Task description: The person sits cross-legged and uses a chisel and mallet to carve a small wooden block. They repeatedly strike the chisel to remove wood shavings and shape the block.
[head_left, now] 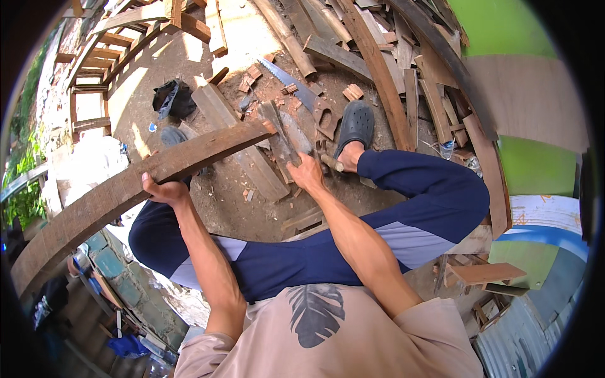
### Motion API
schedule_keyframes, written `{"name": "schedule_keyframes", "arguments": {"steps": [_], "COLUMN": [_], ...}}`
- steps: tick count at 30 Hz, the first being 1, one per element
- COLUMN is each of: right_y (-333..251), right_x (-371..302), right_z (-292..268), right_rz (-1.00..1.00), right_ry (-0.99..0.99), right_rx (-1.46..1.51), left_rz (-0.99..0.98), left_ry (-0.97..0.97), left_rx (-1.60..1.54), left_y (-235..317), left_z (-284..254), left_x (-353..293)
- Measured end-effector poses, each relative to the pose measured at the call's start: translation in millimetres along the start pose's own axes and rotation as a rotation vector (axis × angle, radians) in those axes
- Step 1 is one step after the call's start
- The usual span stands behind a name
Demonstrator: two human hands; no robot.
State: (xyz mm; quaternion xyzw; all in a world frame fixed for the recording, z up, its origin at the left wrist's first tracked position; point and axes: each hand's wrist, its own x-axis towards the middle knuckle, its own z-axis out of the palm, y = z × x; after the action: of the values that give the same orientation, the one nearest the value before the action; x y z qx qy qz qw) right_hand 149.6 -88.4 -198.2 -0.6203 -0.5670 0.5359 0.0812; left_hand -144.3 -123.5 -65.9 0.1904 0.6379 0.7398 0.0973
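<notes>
My left hand (pixel 165 190) is wrapped around a long wooden beam (pixel 157 165), which runs from the far left rim to the middle. Its squared end reaches a short narrow piece of wood (pixel 278 135), and my right hand (pixel 307 171) is closed on the near part of that piece. Right beside my right hand shows a round light wooden handle (pixel 331 164); what it belongs to is partly hidden. A handsaw (pixel 296 88) with a wooden grip lies on the ground just beyond. Under the beam rests a wide plank (pixel 236 142).
Offcuts (pixel 251 77) and chips litter the dirt floor around my dark clogs (pixel 357 123). A black bag (pixel 174 99) lies left of the plank. Piled boards (pixel 378 69) fill the far right, near green panels (pixel 510 28). A wooden ladder-like frame (pixel 94 60) stands far left.
</notes>
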Motion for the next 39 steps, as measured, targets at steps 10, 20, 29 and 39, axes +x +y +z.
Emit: {"name": "schedule_keyframes", "arguments": {"steps": [10, 20, 29, 39], "right_y": [3.2, -4.0, -32.2, -46.1], "right_x": [20.4, 20.3, 20.8, 21.7], "right_z": [14.6, 17.7, 3.0, -9.3], "right_rz": [0.100, 0.155, -0.119, 0.015], "right_ry": [-0.096, -0.156, 0.071, -0.066], "right_rx": [-0.081, -0.132, 0.164, 0.081], "left_rz": [-0.004, -0.014, -0.001, -0.019], "left_ry": [-0.001, -0.008, -0.031, -0.062], "left_rx": [0.008, 0.020, 0.056, 0.052], "left_y": [-3.2, 0.2, 1.3, 0.8], "left_z": [-8.9, 1.0, 8.3, 8.4], "left_x": [6.7, 11.1, 13.4, 16.3]}}
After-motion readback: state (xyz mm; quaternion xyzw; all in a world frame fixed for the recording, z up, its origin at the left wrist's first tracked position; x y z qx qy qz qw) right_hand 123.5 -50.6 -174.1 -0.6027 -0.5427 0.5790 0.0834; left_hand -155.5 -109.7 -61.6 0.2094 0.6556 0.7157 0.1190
